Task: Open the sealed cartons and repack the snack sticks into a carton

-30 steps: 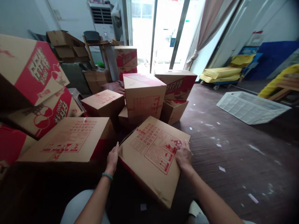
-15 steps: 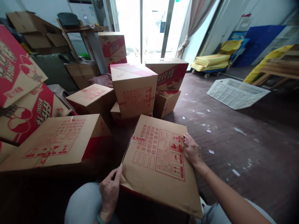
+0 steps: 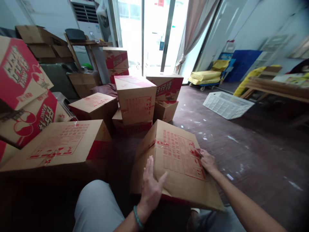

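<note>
A closed cardboard box point(image 3: 178, 167) with red print and a taped seam stands tilted in front of my knees. My left hand point(image 3: 151, 187), a green bracelet at its wrist, lies against the box's left side near the front corner, fingers stretched and thumb apart. At the right edge of the printed face, my right hand point(image 3: 208, 161) has its fingers curled and pressed together, touching the box. What sits between those fingertips, if anything, is too small to make out.
Another printed box point(image 3: 62, 141) stands at my left, near stacked red boxes point(image 3: 26, 74). Ahead are more boxes point(image 3: 138, 103) before a glass door. A white plastic crate point(image 3: 227, 104) and small paper strips point(image 3: 229, 177) lie on the floor to the right.
My left hand has let go of the front left edge and now lies flat on the box's side. The box has turned and tipped, showing more of its left side. The view has shifted right.
</note>
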A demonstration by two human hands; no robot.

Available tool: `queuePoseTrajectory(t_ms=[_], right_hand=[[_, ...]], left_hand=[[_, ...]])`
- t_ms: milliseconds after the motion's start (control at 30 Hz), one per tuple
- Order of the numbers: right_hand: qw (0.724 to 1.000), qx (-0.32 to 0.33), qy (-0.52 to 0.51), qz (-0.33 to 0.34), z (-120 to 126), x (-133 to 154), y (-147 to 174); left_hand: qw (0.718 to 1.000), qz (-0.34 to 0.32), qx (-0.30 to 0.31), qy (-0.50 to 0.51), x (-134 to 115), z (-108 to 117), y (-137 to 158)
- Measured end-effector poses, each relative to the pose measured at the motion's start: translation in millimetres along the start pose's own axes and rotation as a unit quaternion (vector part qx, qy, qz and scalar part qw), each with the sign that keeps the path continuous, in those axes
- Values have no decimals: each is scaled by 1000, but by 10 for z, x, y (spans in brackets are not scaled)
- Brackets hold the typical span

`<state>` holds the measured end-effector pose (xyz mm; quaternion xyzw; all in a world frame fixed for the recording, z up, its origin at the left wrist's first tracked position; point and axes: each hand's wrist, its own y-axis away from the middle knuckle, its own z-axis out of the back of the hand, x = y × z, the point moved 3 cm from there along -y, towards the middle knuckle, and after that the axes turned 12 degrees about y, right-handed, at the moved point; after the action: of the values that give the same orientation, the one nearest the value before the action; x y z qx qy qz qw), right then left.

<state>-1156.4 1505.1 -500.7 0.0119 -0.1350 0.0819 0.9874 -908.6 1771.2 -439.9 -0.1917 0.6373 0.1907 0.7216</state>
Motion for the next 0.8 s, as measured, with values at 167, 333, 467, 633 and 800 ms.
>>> queuePoseTrajectory(t_ms=[167, 333, 467, 633, 800], right_hand=[[990, 31, -58, -124, -36, -608, 690], [987, -35, -116, -108, 57, -410, 968], [984, -33, -120, -129, 201, -366, 832], [979, 15, -105, -173, 185, -652, 686], [979, -1, -105, -172, 76, -681, 374]], left_hand=[[992, -58, 98, -60, -182, -552, 125], [920, -170, 352, -28, -324, -886, 61], [885, -181, 426, -48, -46, -1081, -41], [971, 99, 22, -218, 1165, -486, -369], [876, 428, -77, -211, 2088, 218, -537]])
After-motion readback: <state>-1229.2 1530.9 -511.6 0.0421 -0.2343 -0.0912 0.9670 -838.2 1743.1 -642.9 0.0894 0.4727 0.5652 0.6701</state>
